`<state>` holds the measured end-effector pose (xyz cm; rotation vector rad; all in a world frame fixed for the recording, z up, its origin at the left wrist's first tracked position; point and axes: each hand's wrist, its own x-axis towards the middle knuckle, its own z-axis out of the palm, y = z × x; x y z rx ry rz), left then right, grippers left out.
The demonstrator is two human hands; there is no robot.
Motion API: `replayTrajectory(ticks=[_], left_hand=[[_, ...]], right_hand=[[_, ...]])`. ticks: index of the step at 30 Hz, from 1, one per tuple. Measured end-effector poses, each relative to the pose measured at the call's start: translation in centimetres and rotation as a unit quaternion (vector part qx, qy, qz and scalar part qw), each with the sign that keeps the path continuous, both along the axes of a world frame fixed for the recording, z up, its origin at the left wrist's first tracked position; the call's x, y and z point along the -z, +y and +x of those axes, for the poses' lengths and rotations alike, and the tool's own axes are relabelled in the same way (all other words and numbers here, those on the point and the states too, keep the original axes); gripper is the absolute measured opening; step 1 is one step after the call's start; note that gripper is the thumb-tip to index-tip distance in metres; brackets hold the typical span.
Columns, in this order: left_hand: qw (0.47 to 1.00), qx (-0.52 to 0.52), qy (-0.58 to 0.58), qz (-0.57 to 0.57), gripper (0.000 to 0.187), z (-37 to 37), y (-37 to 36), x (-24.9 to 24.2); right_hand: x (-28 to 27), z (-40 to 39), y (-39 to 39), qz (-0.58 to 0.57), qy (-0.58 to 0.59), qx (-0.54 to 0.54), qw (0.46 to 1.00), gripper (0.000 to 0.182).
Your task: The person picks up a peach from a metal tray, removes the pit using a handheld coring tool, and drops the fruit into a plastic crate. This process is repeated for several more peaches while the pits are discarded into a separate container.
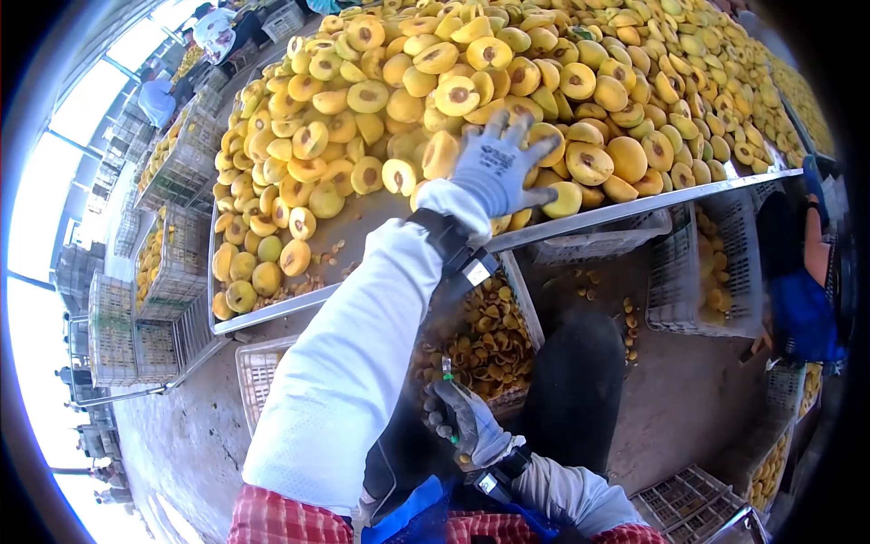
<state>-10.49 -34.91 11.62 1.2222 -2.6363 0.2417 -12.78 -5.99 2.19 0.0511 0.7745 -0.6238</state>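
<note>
A big heap of halved yellow peaches covers the metal-edged table. My left hand, in a grey glove, lies on the near side of the heap with its fingers spread over the fruit. Cut faces with brown centres show all around it. Lower down, close to my lap, my right hand is gloved too and closed around a small green-handled tool with a metal tip. Behind that hand, under the table edge, is a crate of peach scraps.
A white crate with fruit stands under the table on the right, near a person in blue. Stacked crates line the left side. An empty-looking dark crate sits at lower right. Other people work at the far left.
</note>
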Motion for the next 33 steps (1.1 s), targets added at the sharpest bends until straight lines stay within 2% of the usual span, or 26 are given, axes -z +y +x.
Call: replayTrajectory(ticks=[2,5,8,10,12,13,14,15,16,18,20,22,23,24,26,28,30,31,32,33], left_hand=[[0.99,0.001,-0.109,0.088,0.066,-0.7,-0.5,1.9],[0.988,0.024,-0.114,0.104,0.055,1.8,-2.1,2.5],[0.962,-0.045,-0.207,0.175,0.052,5.5,-1.8,1.2],[0.966,-0.103,-0.153,0.181,0.055,9.7,-0.7,1.8],[0.965,-0.175,-0.021,0.195,0.061,15.0,0.5,3.2],[0.954,-0.201,-0.008,0.224,0.067,16.9,0.9,3.1],[0.964,-0.186,0.023,0.188,0.066,19.0,1.0,4.3],[0.892,-0.265,0.127,0.343,0.06,19.9,1.2,3.5],[0.78,-0.332,0.228,0.479,0.055,20.5,1.2,2.8],[0.741,-0.317,0.339,0.485,0.056,21.4,1.7,3.0],[0.759,-0.302,0.321,0.479,0.054,22.2,0.9,3.3],[0.88,-0.303,0.24,0.275,0.054,22.9,0.7,6.2],[0.92,-0.296,0.193,0.168,0.054,23.3,0.5,7.6],[0.932,-0.263,0.213,0.131,0.051,21.8,1.8,6.2],[0.946,-0.196,0.252,0.06,0.046,16.4,6.9,0.2],[0.93,-0.028,0.353,0.102,0.045,14.4,11.3,-1.3],[0.955,0.032,0.264,0.133,0.051,13.1,16.4,-2.3],[0.968,0.072,0.212,0.117,0.052,12.6,18.3,-2.2],[0.976,0.111,0.159,0.102,0.054,12.3,20.1,-1.9],[0.973,0.099,0.18,0.105,0.052,12.2,21.7,-1.6]], right_hand=[[0.1,-0.5,-0.8,0.014,0.037,0.014,0.999,0.028],[0.7,-0.8,-1.7,0.032,0.096,0.049,0.994,0.031],[1.4,-0.7,-2.1,0.012,0.107,0.054,0.993,0.03],[0.7,-0.9,-2.5,0.004,0.081,0.046,0.996,0.029],[0.3,-0.7,-2.2,0.004,0.064,0.031,0.997,0.028],[0.3,-0.5,-2.3,0.004,0.062,0.027,0.998,0.028],[0.3,-0.3,-2.0,0.008,0.062,0.024,0.998,0.028],[0.2,-0.3,-1.5,0.003,0.058,0.021,0.998,0.029],[0.0,-0.2,-1.3,-0.004,0.055,0.016,0.998,0.031],[-0.1,-0.1,-0.8,-0.008,0.053,0.009,0.998,0.033],[0.1,-0.1,-0.6,-0.003,0.061,0.01,0.998,0.034],[0.6,-0.4,-0.4,-0.011,0.056,0.03,0.998,0.034],[0.6,-0.7,-0.7,-0.007,0.048,0.044,0.998,0.033],[0.6,-0.9,-1.0,-0.001,0.04,0.058,0.998,0.031],[-0.5,-1.8,-1.6,-0.057,0.036,0.084,0.994,0.042],[-3.1,-2.7,-2.6,-0.127,0.007,0.088,0.988,0.048],[-5.5,-3.0,-3.3,-0.151,0.014,0.099,0.983,0.053],[-4.8,-3.2,-3.4,-0.176,-0.031,0.058,0.982,0.057],[-4.9,-3.2,-2.8,-0.166,-0.015,0.092,0.982,0.05],[-5.9,-3.1,-3.1,-0.153,0.01,0.088,0.984,0.046]])
